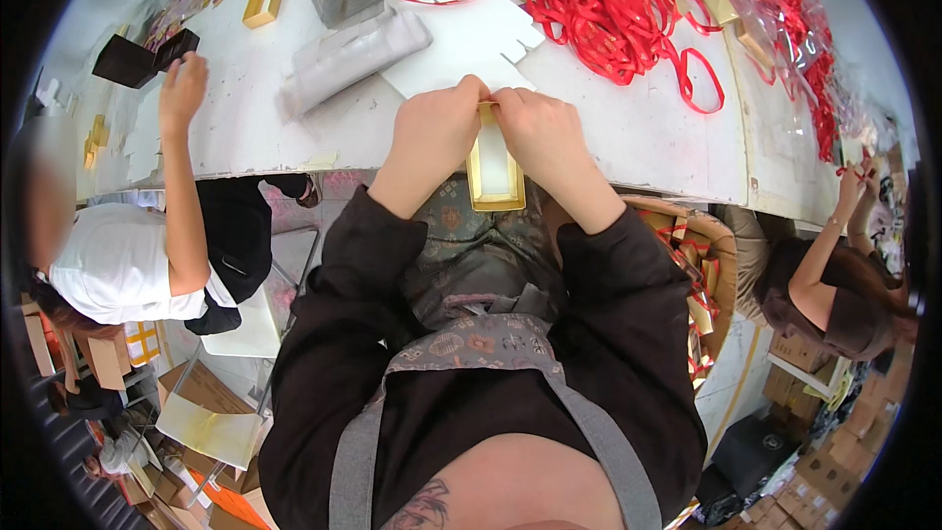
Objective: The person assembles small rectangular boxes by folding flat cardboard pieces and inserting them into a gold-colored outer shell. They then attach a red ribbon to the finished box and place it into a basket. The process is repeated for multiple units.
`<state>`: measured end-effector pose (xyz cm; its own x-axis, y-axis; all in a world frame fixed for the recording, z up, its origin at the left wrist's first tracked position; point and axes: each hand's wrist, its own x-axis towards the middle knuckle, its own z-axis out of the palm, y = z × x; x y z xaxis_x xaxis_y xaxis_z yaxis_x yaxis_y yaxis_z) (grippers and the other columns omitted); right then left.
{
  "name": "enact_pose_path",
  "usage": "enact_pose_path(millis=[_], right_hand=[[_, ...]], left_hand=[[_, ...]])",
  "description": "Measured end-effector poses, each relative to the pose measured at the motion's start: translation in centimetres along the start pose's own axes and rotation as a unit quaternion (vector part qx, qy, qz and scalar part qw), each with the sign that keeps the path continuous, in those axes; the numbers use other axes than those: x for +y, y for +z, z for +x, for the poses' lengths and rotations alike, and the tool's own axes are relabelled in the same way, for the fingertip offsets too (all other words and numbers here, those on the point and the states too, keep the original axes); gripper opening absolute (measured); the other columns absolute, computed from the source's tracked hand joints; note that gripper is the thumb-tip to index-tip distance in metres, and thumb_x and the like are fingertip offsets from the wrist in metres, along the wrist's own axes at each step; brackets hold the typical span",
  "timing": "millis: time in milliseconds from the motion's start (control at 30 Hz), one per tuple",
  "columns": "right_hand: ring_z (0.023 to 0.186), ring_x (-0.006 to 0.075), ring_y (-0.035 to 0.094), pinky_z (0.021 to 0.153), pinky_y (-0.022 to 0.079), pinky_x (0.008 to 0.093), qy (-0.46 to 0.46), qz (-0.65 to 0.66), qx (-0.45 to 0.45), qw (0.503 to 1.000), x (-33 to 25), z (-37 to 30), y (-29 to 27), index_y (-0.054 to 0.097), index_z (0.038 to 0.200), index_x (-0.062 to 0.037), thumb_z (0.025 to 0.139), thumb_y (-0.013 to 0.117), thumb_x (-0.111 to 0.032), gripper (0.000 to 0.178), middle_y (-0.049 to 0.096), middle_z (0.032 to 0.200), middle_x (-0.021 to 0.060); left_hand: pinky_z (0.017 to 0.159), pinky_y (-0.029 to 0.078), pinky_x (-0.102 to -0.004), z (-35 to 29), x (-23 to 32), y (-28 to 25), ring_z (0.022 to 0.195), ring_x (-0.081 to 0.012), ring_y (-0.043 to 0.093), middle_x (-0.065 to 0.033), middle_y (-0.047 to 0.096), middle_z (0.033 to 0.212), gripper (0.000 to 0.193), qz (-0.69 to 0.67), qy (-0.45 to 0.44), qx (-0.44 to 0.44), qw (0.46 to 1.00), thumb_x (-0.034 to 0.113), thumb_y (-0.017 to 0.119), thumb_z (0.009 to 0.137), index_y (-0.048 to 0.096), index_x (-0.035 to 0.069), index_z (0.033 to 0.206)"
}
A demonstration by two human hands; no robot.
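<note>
Before us the white table (353, 140) bears a heap of red ribbon (599, 15), probably piled there for easy reach. Our left hand (437, 128) and right hand (542, 128) pinch the far end of the open gold box (497, 204), which juts past the table's edge toward us, seemingly to steady it from both sides.

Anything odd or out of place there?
One red ribbon loop strays from the tangled ribbon heap toward the near edge of the table, looking untidy. The held gold box shows no obvious damage.
</note>
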<state>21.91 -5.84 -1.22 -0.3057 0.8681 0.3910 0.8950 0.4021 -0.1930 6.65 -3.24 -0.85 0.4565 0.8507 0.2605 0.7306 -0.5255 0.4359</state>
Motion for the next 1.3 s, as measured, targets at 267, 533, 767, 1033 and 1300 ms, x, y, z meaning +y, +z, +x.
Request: enact_pose_path(millis=[267,533,767,1033,1300], right_hand=[[0.069,0.0231,0.061,0.058,0.051,0.0316,-0.093,-0.044,-0.022,0.994,0.2,0.7,-1.1,0.059,0.079,-0.0017,0.068,0.064,-0.008,0.014,0.06,0.071,0.0075],[0.076,0.0191,0.065,0.067,0.051,0.0314,0.222,0.272,0.099,0.931,5.1,3.0,-1.7,0.065,0.1,-0.0036,0.077,0.069,-0.029,0.035,0.067,0.095,0.0117],[0.084,0.0286,0.064,0.075,0.05,0.0361,0.281,0.107,0.039,0.953,7.4,8.8,4.2,0.065,0.099,-0.0004,0.066,0.077,-0.037,0.051,0.067,0.092,0.0145],[0.085,0.0317,0.065,0.073,0.05,0.0391,0.301,0.138,-0.091,0.939,10.7,10.7,1.9,0.067,0.093,0.0003,0.076,0.067,-0.038,0.042,0.066,0.088,0.0211],[0.091,0.0383,0.062,0.08,0.047,0.0446,0.39,0.319,-0.099,0.858,11.5,7.1,0.5,0.062,0.097,0.0048,0.086,0.055,-0.031,0.038,0.064,0.093,0.0245]], left_hand=[[0.057,0.047,-0.0409,0.6,0.9,-1.1,0.07,-0.0308,0.063,-0.0105,0.062,0.07,0.035,0.021,0.09,-0.006,0.996,0.015,0.063,0.077,0.05,0.012,0.109],[0.067,0.053,-0.0349,6.6,-7.5,-15.4,0.081,-0.0227,0.064,-0.012,0.06,0.092,0.06,-0.226,-0.216,0.222,0.923,0.035,0.056,0.087,0.035,-0.002,0.13],[0.062,0.05,-0.0284,3.5,-6.1,-8.1,0.069,-0.013,0.06,-0.0129,0.06,0.111,0.068,-0.316,-0.216,0.195,0.903,0.021,0.066,0.083,0.031,0.0,0.137],[0.087,0.045,-0.0391,1.0,-4.4,2.4,0.105,-0.025,0.054,-0.014,0.051,0.127,0.042,-0.105,-0.088,0.185,0.973,0.024,0.064,0.082,0.056,0.004,0.118],[0.095,0.019,-0.0729,1.9,-2.0,4.1,0.135,-0.0447,0.019,-0.027,0.006,0.149,0.079,0.114,-0.126,0.056,0.984,0.051,0.058,0.083,0.027,0.011,0.143]])
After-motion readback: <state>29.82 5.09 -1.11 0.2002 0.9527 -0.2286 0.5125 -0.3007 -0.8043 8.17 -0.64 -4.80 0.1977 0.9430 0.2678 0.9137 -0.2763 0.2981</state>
